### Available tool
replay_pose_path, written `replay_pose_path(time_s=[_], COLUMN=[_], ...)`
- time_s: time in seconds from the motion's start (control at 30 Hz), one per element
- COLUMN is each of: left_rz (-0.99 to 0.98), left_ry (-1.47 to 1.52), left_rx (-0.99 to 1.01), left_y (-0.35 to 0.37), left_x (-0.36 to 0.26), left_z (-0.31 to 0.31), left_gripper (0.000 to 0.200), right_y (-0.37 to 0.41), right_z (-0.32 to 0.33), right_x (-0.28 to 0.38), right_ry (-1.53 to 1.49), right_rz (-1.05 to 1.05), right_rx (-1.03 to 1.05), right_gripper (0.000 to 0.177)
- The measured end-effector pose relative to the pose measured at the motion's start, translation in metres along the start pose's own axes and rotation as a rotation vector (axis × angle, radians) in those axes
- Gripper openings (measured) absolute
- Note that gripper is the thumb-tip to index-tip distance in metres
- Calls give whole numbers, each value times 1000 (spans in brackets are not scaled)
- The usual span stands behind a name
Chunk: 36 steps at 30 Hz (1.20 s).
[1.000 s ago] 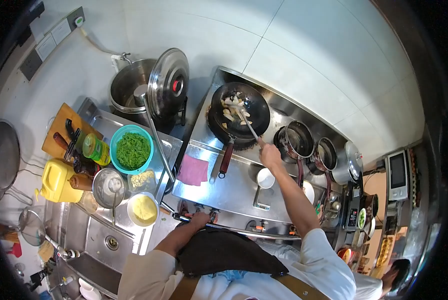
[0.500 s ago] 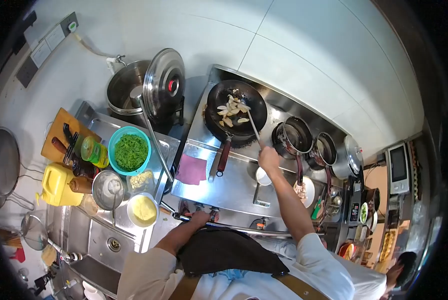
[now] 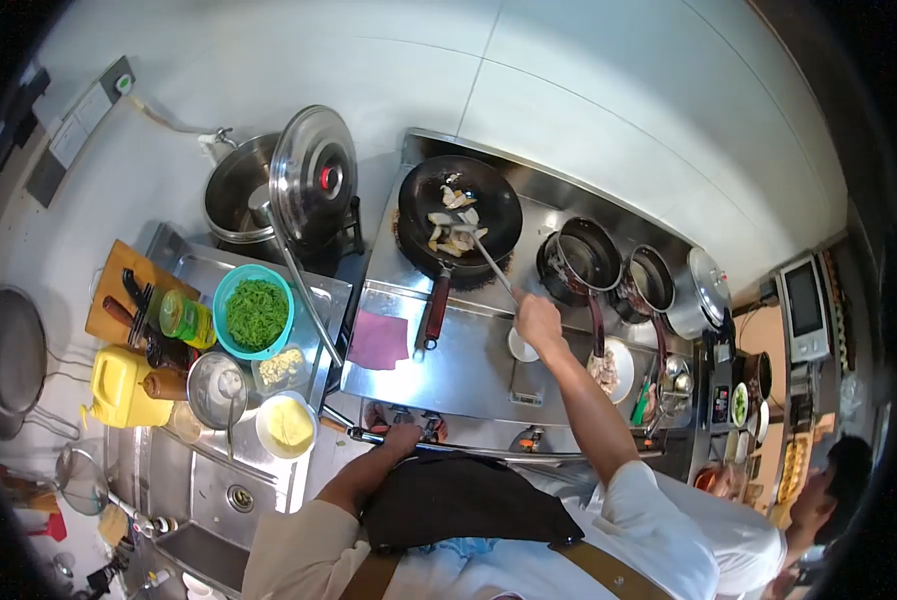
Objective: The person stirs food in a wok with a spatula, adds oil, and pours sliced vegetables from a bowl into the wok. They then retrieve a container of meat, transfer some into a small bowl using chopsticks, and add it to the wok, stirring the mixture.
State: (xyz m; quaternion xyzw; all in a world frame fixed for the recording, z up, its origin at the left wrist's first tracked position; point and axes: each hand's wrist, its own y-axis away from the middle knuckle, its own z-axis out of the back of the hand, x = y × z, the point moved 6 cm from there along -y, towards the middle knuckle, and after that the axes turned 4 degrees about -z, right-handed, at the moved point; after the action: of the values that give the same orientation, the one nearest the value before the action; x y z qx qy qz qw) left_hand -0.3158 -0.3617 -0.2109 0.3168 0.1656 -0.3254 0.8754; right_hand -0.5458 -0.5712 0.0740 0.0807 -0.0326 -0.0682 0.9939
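My right hand (image 3: pixel 539 322) is closed around the handle of a metal spatula (image 3: pixel 496 268). Its head is among pale food slices (image 3: pixel 456 240) inside a dark wok (image 3: pixel 489 200) on the stove. The wok's reddish-brown handle (image 3: pixel 436 308) points toward me, untouched. My left hand (image 3: pixel 402 438) is low at the stove's front, on or beside the metal front rail (image 3: pixel 489 455) and near the control knobs. Its fingers are too small and covered to make out. A white cup (image 3: pixel 522 346) stands on the steel ledge just below my right hand.
Two saucepans (image 3: pixel 589 258) sit right of the wok. A purple cloth (image 3: pixel 379 340) lies on the ledge. Leftward are a lidded stockpot (image 3: pixel 239 195), a turquoise bowl of greens (image 3: pixel 231 330), a steel bowl (image 3: pixel 209 400) and a sink (image 3: pixel 189 470). Another person (image 3: pixel 819 500) stands at right.
The spatula has moved down and left in the wok, and the slices have shifted into two groups. My left hand stays at the stove front. The other person has come further into view.
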Motion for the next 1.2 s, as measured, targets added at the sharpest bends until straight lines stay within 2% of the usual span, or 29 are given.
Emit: replay_pose_path(time_s=[0.13,0.2,0.23,0.27,0.3,0.33,0.37,0.43,0.5,0.57,0.6,0.63,0.7,0.73,0.8,0.83,0.93,1.0,1.03,1.1,1.13,1.17,1.2], left_rz=[36,25,-14,-17,-21,35,2,27,55,89,44,85,117,220,241,236,271,297,306,384,434,461,476], left_ry=[-40,-23,-49,-26,0,27,6,-60,-72,57,-29,-28,121,191,259,319,341,338,392,531,513,524,584], left_rx=[60,-97,-68,-88,-104,-33,-9,15,54,-11,-73,-80,-44,8,-47,-92,-207,-255,-310,-335,-409,-443,-452], left_y=[5,7,6,4,5,2,0,3,4,4,10,15,20,24,35,42,58,68,74,89,90,103,113], left_x=[0,0,-1,1,-1,2,-3,-6,-11,-2,-6,-5,-11,-9,-18,-21,-34,-41,-47,-60,-36,-36,-37], left_z=[0,3,0,0,0,-2,1,6,8,0,5,9,16,16,28,30,44,45,50,56,15,8,5], left_gripper=[21,21,21,21,21,22,22,22,21,20,21,21,20,21,22,22,28,41,43,38,36,36,34], right_y=[-12,-8,-6,-11,-2,2,0,20,38,52,58,66,91,99,105,102,78,58,47,17,2,-11,-5], right_z=[-8,-20,-35,-57,-57,-68,-76,-58,-47,-54,-75,-95,-113,-117,-131,-125,-113,-96,-87,-110,-121,-127,-95], right_x=[-4,-4,-2,-3,5,9,10,19,10,-13,-30,-47,-71,-76,-85,-78,-41,-8,8,20,17,8,2], right_ry=[-124,-143,-149,-204,-336,-401,-464,-648,-677,-785,-891,-996,-1164,-1171,-1285,-1286,-1456,-1429,-1395,-1238,-1150,-966,-845], right_rz=[-51,-9,31,-55,-25,-50,-59,-109,-147,-168,-213,-257,-417,-393,-466,-438,-288,-239,-213,-135,-188,-95,13], right_rx=[-40,-42,-91,-29,-92,-60,-34,-21,-24,-246,-240,-229,-152,-128,-37,-5,134,189,209,314,213,89,-82], right_gripper=[46,46,46,46,44,43,41,39,37,34,33,32,30,30,33,33,47,49,53,50,45,36,31])
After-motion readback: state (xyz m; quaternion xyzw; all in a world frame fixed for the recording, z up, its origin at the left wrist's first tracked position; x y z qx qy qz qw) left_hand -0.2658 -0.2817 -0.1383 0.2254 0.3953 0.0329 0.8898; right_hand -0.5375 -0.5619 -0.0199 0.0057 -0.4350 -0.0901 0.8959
